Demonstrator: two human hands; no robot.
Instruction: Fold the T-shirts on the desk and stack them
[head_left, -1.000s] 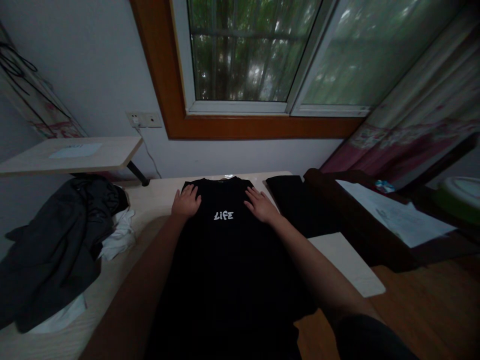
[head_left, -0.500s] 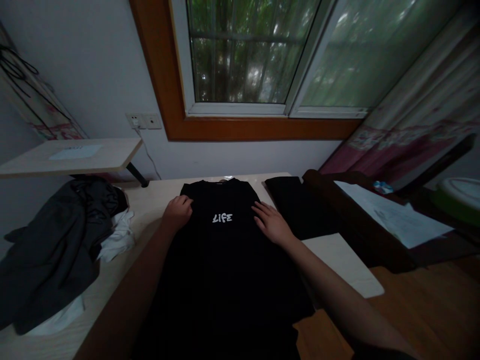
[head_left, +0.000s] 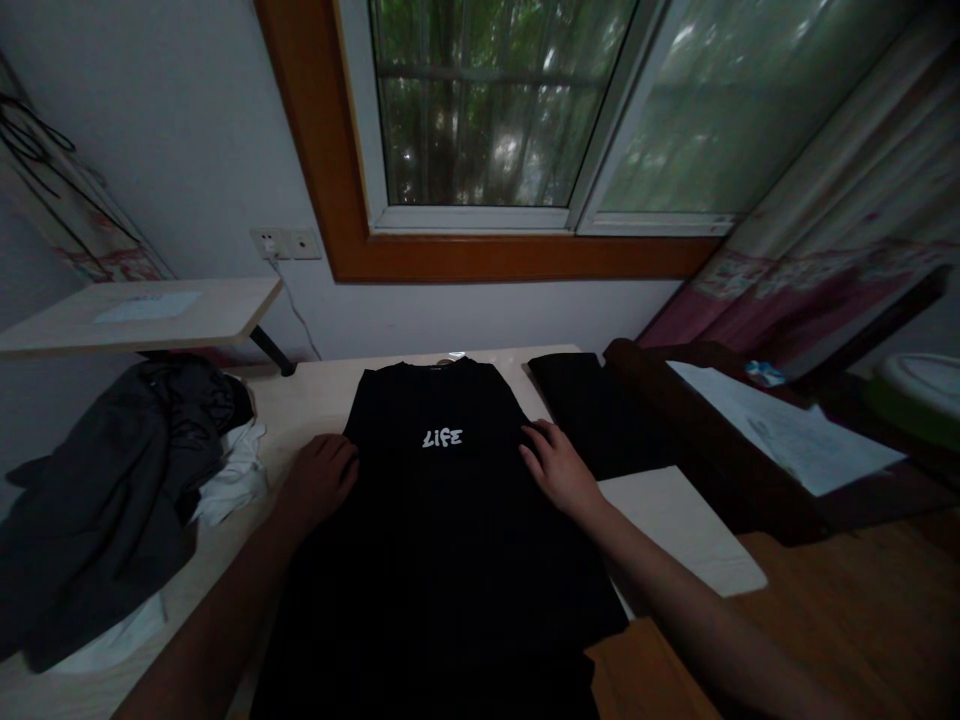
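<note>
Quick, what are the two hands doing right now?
Left hand: loosely curled at the edge of the black shirt; whether it grips cannot be told.
Right hand: open, at the shirt's opposite edge.

A black shirt point(head_left: 442, 530) lies spread on a pale table point(head_left: 311, 395), its neckline at the far end and white lettering point(head_left: 442, 438) across the chest. The left hand point(head_left: 321, 475) rests at the shirt's left edge, fingers curled; the right hand point(head_left: 562, 470) touches the right edge, thumb apart from the fingers. Whether either pinches the fabric is too dark to tell. To the left, a dark grey garment point(head_left: 112, 480) lies heaped beside a crumpled white cloth point(head_left: 236, 475), near a raised shelf point(head_left: 232, 300). To the right lies a black cloth point(head_left: 600, 400), with a paper sheet point(head_left: 772, 425) farther right. At the far side, a window point(head_left: 480, 130) stands above the table, and a curtain point(head_left: 795, 220) hangs to its right.
</note>
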